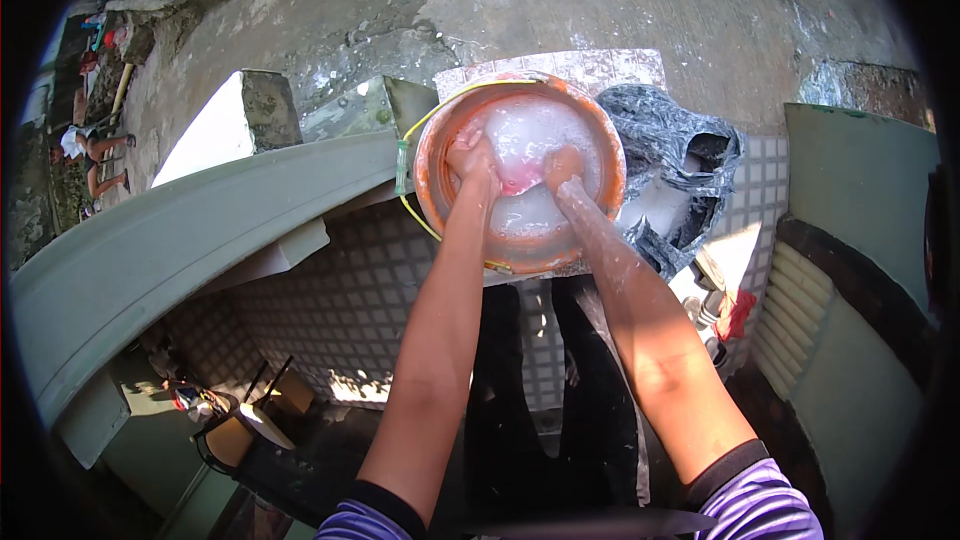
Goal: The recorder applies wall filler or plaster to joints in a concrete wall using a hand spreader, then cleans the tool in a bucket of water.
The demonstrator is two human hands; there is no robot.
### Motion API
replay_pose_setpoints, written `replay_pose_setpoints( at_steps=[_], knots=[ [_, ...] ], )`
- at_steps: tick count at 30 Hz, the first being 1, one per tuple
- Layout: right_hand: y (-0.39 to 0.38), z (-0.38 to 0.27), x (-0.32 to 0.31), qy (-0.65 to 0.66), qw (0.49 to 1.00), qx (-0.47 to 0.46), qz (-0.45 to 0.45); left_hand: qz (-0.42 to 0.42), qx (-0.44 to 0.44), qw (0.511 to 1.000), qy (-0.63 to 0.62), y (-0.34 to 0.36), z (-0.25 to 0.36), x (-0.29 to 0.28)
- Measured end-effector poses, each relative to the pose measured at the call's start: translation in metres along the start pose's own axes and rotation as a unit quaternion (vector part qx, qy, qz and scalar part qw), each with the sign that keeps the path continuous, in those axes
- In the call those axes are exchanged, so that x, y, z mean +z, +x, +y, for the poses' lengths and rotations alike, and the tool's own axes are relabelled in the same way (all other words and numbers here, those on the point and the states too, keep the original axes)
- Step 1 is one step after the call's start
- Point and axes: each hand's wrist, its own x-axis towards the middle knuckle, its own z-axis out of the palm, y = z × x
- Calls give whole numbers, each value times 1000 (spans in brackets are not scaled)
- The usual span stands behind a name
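Observation:
An orange bucket (437, 202) with a yellow wire handle (416, 218) holds white, sudsy water (525, 130). Both my arms reach down into it. Between my hands a wet pink cloth (520, 178) shows partly above the suds; the rest of it is under water. My left hand (472, 155) is closed on the cloth's left side, near the bucket's left wall. Opposite it, my right hand (563, 166) is curled into a fist at the cloth's right end, its fingertips hidden. The handle's green grip (402, 168) hangs outside the left rim.
The bucket stands on a speckled pale slab (625, 65). Touching its right side is a crumpled dark plastic bag (655, 125) with something whitish inside. A curved grey-green wall (200, 205) runs left. Lower left stands a chair (235, 437). Far left, another person (90, 145) is at a distance.

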Motion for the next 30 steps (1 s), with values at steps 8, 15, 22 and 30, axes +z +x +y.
replay_pose_setpoints(
  at_steps=[8, 15, 22, 30],
  knots=[
    [-2, -2, -32, 271, 957, 9, 99, -179, -137, 974, 0, -49, 27, -4],
    [5, -21, -23, 97, 994, -23, 47, -80, 214, 873, 431, -98, 39, -6],
    [6, -25, 4, 528, 832, 168, -21, 84, 265, 911, 304, -82, 27, 5],
    [-7, -13, -17, 347, 918, 114, -156, 6, 112, 928, 355, -42, 30, -23]
  ],
)
